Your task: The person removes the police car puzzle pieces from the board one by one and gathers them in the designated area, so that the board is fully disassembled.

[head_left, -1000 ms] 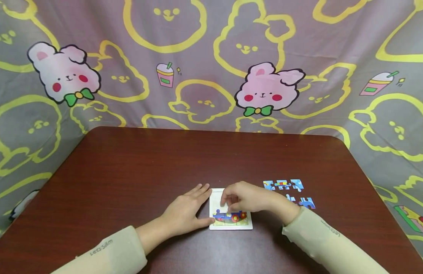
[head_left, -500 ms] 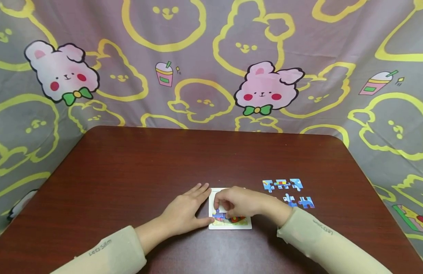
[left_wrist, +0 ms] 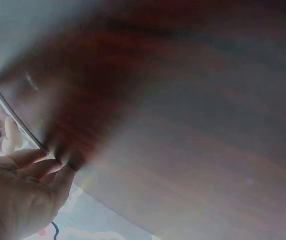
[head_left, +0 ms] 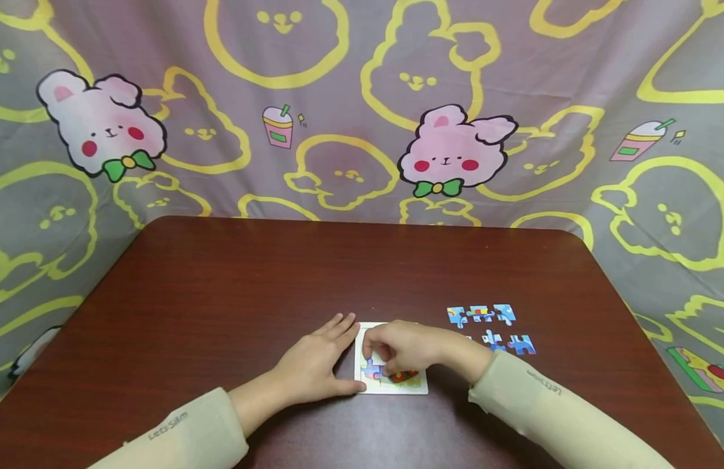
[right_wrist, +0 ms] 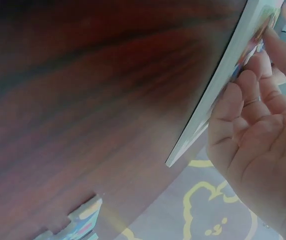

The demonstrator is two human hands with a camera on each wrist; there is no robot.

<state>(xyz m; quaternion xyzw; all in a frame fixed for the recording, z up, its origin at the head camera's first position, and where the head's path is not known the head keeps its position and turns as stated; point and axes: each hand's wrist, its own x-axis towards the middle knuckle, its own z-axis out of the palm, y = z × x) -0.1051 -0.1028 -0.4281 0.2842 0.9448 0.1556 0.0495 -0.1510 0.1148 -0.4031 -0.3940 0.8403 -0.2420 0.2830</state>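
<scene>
We have a white frame (head_left: 394, 392) on the near half of the desk (head_left: 268, 273), about midway between its left and right edges. Left hand (head_left: 312, 368): flat, fingers straight, thumb touching the frame's near left corner, fingertips by its far left corner. Right hand (head_left: 411, 348): curled over the frame, fingertips down at the set pieces (head_left: 370, 371) along the near side. We cannot tell whether it pinches a piece or just presses. Hands apart from each other.

Loose pieces (head_left: 504, 314) lie in two rows between the frame and the desk's right edge; the right wrist partly hides the nearer row.

Risks, as we judge them: a piece pressed down off-line could ride up on its neighbour's knob and sit tilted. Fingertips dragging sideways could pop a set piece out. If the left thumb lifts, the frame could slide or turn under the push. The right sleeve (head_left: 549, 410) is near the nearer row, so pulling that arm back low could scatter it.
</scene>
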